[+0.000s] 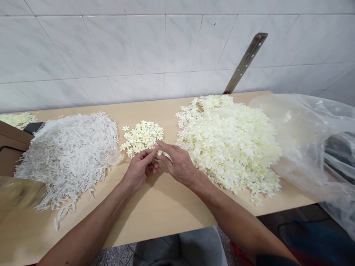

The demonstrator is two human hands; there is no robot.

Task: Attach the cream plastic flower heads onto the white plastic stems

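My left hand (140, 168) and my right hand (180, 163) meet over the middle of the table, fingertips almost touching. Between the right thumb and fingers a small pale-yellow artificial flower (160, 152) partly shows. The left thumb and index finger are pinched together; what they hold is hidden. Just beyond the fingers lies a small pile of cream flowers (145, 133). To the left spreads a heap of thin white plastic stems (75, 145), and to the right a large heap of loose cream flower heads (227, 138).
A clear plastic bag (301, 139) sprawls over the table's right end. On the left stand a brown box (7, 144) and a blurred yellowish transparent object (17, 191). More flowers (18, 119) lie at the back left. A metal strip (246, 61) leans against the tiled wall.
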